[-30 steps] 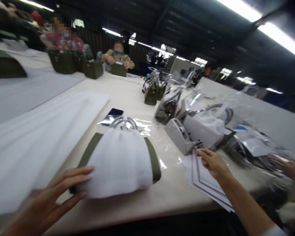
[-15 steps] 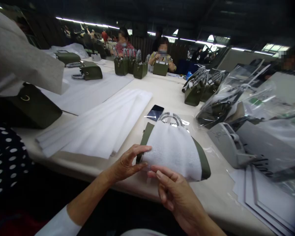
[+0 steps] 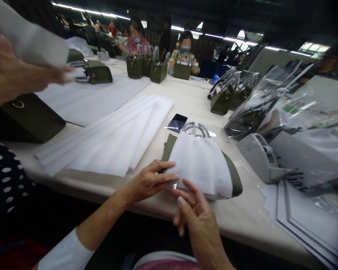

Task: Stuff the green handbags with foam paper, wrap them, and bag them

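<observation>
A green handbag [image 3: 236,176] lies on the table in front of me, its handles [image 3: 196,127] pointing away and wrapped in clear film. White foam sheet [image 3: 202,161] covers most of its upper face. My left hand [image 3: 152,180] rests at the bag's left lower corner, fingers stretched over the foam edge. Just right of it, my right hand [image 3: 194,210] is raised near the bag's lower edge with its fingers apart. A small shiny bit of clear film [image 3: 174,185] shows between the two hands.
White foam sheets [image 3: 109,138] fan out at left. A phone [image 3: 177,122] lies behind the bag. Boxes [image 3: 259,157] and plastic-wrapped bags [image 3: 248,120] stand at right, above flat white sheets [image 3: 307,221]. Another person's hand [image 3: 19,71] is at upper left; more green bags [image 3: 157,71] stand farther back.
My right hand's fingers have spread and lifted. My left hand has shifted slightly over the foam. Another person's hand has appeared at upper left, and the view has tilted a little.
</observation>
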`<action>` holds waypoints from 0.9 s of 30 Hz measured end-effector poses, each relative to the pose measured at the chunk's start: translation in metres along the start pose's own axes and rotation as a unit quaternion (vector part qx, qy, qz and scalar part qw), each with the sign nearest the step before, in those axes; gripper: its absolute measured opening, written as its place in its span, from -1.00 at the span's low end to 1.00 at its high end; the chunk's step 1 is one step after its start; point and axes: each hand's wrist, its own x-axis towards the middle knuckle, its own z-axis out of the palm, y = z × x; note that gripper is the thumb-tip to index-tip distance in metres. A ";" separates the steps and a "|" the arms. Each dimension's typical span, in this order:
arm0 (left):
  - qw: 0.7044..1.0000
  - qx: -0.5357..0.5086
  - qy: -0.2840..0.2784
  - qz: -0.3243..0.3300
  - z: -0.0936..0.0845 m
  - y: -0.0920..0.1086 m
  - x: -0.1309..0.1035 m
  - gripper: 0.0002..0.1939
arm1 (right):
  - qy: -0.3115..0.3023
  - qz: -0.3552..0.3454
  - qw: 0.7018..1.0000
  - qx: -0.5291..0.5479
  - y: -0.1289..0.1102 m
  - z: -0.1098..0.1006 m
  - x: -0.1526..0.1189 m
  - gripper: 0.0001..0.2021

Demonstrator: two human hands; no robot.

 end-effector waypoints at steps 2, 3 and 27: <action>1.000 -0.008 -0.003 0.002 0.001 -0.001 -0.001 -0.64 | -0.005 -0.030 0.999 -0.019 0.008 -0.002 -0.002 -0.52; 1.000 -0.013 -0.004 0.003 0.001 -0.001 -0.001 -0.64 | -0.012 -0.031 0.999 -0.032 0.011 -0.003 -0.002 -0.58; 0.996 0.069 0.049 -0.009 0.018 0.006 0.002 -0.80 | 0.007 0.175 0.984 0.038 0.026 -0.006 0.018 -0.63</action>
